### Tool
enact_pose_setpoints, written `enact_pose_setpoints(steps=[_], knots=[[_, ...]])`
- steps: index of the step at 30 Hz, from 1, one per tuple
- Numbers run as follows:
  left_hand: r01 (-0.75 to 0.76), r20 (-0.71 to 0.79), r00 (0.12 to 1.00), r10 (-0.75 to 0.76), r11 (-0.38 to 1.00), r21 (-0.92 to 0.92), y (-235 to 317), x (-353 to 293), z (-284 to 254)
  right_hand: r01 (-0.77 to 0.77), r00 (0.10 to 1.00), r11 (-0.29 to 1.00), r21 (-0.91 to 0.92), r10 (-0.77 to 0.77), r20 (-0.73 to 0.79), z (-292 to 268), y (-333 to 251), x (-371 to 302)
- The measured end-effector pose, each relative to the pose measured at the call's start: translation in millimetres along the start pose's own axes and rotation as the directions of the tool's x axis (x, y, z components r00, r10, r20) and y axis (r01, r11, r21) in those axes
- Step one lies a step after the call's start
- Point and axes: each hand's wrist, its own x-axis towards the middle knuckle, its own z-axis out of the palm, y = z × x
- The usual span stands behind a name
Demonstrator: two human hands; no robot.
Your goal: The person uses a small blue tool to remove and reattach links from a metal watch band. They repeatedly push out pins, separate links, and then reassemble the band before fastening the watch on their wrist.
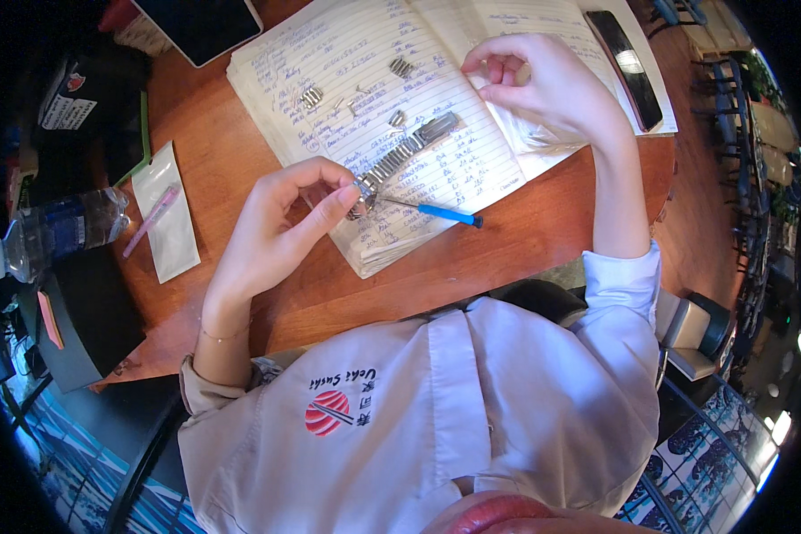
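Observation:
My left hand pinches one end of a silver metal-link wristwatch, whose bracelet stretches away to the right over an open, handwritten notebook. A small screwdriver with a blue handle lies beside the watch, its tip close to my left fingers. My right hand hovers by the notebook's right page, thumb and fingertips together; whatever is between them is hidden. Beneath that hand lies a clear plastic bag. Loose bracelet links and a second link piece rest on the left page, with several tiny pins nearby.
A dark phone lies on the notebook's right edge. At the far left is a tablet. A pink pen sits on a white pouch, beside a lying plastic bottle and a black box.

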Motion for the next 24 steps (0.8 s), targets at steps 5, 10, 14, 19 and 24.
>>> enact_pose_setpoints(steps=[5,10,14,19,24], knots=[[0.030,0.009,1.000,-0.030,0.999,-0.012,1,-3,-2,0.058,0.995,0.997,0.059,-0.062,0.078,-8,-3,11],[0.035,0.049,0.998,-0.033,0.999,-0.032,4,0,-3,0.101,0.994,0.992,0.079,-0.103,0.019,-1,15,15],[-0.006,0.069,0.998,0.003,0.999,0.044,0,2,-10,0.084,0.996,0.995,0.060,-0.085,0.007,2,10,18],[0.010,-0.310,0.951,0.008,0.998,0.058,-16,-19,-9,0.395,0.607,0.865,-0.309,-0.498,-0.619,71,35,59],[-0.265,-0.169,0.937,0.307,0.936,0.230,-13,-25,12,-0.134,0.719,0.989,-0.060,0.055,-0.692,95,22,107]])
